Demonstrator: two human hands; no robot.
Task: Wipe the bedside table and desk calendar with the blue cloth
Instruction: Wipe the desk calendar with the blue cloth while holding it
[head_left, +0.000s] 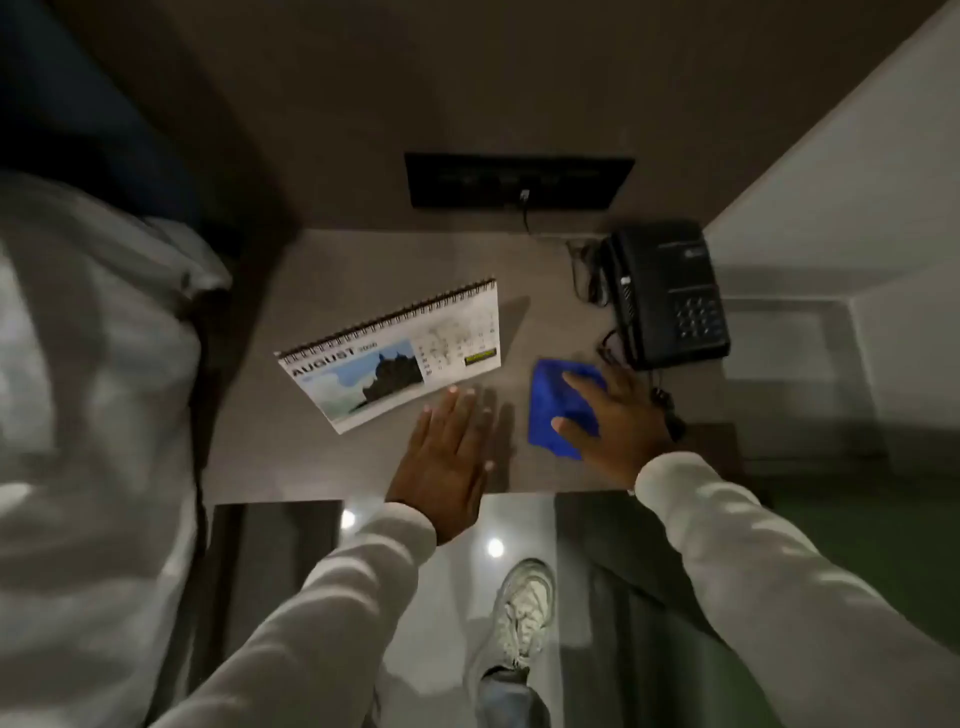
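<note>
The grey bedside table (322, 280) fills the middle of the head view. A spiral-bound desk calendar (395, 358) showing August stands tilted on its left half. My left hand (447, 457) lies flat and empty on the tabletop, its fingertips just at the calendar's lower edge. A folded blue cloth (553, 405) rests on the table to the right. My right hand (613, 421) presses down on the cloth with spread fingers, covering its right side.
A black telephone (667, 296) with tangled cords sits at the table's back right corner, close to my right hand. A dark socket panel (519, 179) is on the wall behind. The bed (88, 389) borders the left; my shoe (524, 608) stands on the glossy floor below.
</note>
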